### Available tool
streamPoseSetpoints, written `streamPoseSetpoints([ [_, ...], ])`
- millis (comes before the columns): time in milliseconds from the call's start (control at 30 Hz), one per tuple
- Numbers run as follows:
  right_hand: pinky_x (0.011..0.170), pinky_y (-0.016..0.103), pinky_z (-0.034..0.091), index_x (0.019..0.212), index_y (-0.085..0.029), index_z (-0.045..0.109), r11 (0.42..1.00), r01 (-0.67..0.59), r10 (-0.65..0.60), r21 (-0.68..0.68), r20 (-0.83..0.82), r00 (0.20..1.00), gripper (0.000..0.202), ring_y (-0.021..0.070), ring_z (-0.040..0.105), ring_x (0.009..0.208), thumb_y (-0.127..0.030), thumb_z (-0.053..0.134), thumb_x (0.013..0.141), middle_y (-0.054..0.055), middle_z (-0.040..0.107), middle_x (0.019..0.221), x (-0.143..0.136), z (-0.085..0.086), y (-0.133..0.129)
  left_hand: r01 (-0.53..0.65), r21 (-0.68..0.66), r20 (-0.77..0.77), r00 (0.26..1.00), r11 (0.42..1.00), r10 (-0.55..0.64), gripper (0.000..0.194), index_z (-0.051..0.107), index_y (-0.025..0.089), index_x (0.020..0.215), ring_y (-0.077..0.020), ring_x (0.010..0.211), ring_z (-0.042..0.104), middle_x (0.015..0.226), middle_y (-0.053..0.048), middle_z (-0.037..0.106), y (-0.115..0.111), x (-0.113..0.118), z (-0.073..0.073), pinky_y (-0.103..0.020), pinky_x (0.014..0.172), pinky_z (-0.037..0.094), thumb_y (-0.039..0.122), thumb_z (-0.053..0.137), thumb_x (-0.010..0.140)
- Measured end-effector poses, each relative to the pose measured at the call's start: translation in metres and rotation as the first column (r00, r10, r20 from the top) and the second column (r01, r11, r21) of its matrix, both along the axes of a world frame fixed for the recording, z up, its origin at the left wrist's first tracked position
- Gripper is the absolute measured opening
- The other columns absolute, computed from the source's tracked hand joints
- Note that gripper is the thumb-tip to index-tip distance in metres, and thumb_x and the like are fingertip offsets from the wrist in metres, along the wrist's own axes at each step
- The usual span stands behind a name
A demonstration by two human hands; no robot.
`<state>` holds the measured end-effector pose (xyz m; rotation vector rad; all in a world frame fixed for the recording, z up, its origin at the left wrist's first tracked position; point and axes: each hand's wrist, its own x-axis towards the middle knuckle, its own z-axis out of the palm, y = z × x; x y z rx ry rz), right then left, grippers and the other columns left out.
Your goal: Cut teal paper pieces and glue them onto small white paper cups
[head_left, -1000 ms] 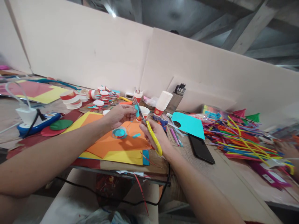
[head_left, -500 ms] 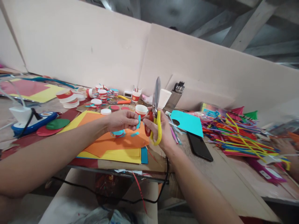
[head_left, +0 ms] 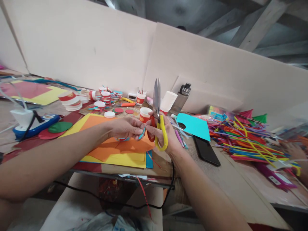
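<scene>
Two large discs (head_left: 60,127), green overlapping red, toward table's (head_left: 186,159) left. One cup (head_left: 122,139), mostly hidden behind left hand (head_left: 127,126). Left hand pinching one blue strip (head_left: 141,133), partly covered by fingers, above table near front edge. Right hand (head_left: 165,133) gripping one pair of scissors (head_left: 157,96), tips up, fingertips at strip. One phone (head_left: 207,151), upper end under sheet (head_left: 194,125). Pipe cleaners (head_left: 250,144) too tangled to count. Co-worker's hand (head_left: 293,151) blurred, far right.
</scene>
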<state>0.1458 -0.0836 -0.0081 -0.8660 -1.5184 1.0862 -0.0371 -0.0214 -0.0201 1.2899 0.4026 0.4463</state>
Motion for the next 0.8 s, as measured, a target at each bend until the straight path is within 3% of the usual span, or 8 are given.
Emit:
streamPoseSetpoints([
  [133,0.04,0.019,0.036,0.112,-0.024,0.05,0.998,0.059,-0.059,-0.018,-0.003,0.998,0.051,0.0045,0.045,0.044,-0.038,0.076,0.07,-0.007,0.056,0.075,0.001,0.001,0.0,-0.036,0.033,0.0,0.999,0.999,0.036,0.025,0.073,0.014,0.08,-0.014,0.065,0.062,0.076,-0.009,0.069,0.001,0.0,0.002,-0.027,0.066,0.05,0.032,0.082,0.065],
  [267,0.042,0.019,0.036,0.108,-0.023,0.05,0.989,0.146,-0.146,-0.01,-0.002,0.989,0.051,0.0046,0.044,0.047,-0.039,0.077,0.067,-0.007,0.054,0.074,0.003,0.003,0.0,-0.139,0.157,-0.021,0.989,0.978,0.144,0.029,0.073,0.015,0.084,-0.0175,0.075,0.067,0.086,-0.012,0.072,0.003,-0.001,0.004,-0.028,0.071,0.052,0.041,0.074,0.074],
  [400,0.049,0.022,0.041,0.105,-0.023,0.049,0.983,0.181,-0.182,0.03,0.047,0.982,0.052,0.0079,0.048,0.054,-0.038,0.078,0.065,-0.006,0.054,0.072,0.005,0.0,0.005,-0.217,0.413,-0.064,0.962,0.885,0.266,0.027,0.075,0.016,0.082,-0.0177,0.072,0.067,0.082,-0.01,0.074,0.0,0.001,0.007,-0.027,0.068,0.051,0.041,0.074,0.073],
  [500,0.056,0.025,0.045,0.106,-0.024,0.047,0.977,0.197,-0.202,0.077,0.073,0.977,0.053,0.0117,0.055,0.064,-0.037,0.077,0.065,-0.005,0.055,0.073,0.004,-0.004,0.009,-0.271,0.501,-0.077,0.932,0.822,0.353,0.02,0.076,0.017,0.077,-0.017,0.066,0.065,0.075,-0.008,0.073,-0.004,0.004,0.009,-0.026,0.063,0.048,0.037,0.075,0.07],
  [633,0.061,0.025,0.046,0.106,-0.024,0.047,0.975,0.193,-0.202,0.114,0.077,0.976,0.049,0.0119,0.055,0.067,-0.039,0.076,0.069,-0.004,0.055,0.076,0.0,-0.005,0.009,-0.338,0.471,-0.077,0.904,0.815,0.42,0.015,0.074,0.017,0.07,-0.0151,0.06,0.063,0.069,-0.007,0.072,-0.006,0.006,0.01,-0.024,0.055,0.044,0.032,0.073,0.07],
  [800,0.052,0.022,0.041,0.111,-0.026,0.045,0.976,0.207,-0.216,0.071,0.169,0.962,0.041,0.009,0.048,0.06,-0.048,0.063,0.082,-0.003,0.053,0.08,-0.004,-0.002,-0.001,-0.474,0.286,0.032,0.874,0.833,0.486,0.021,0.072,0.015,0.069,-0.014,0.064,0.063,0.074,-0.009,0.072,-0.002,0.003,0.011,-0.022,0.053,0.04,0.036,0.074,0.071],
])
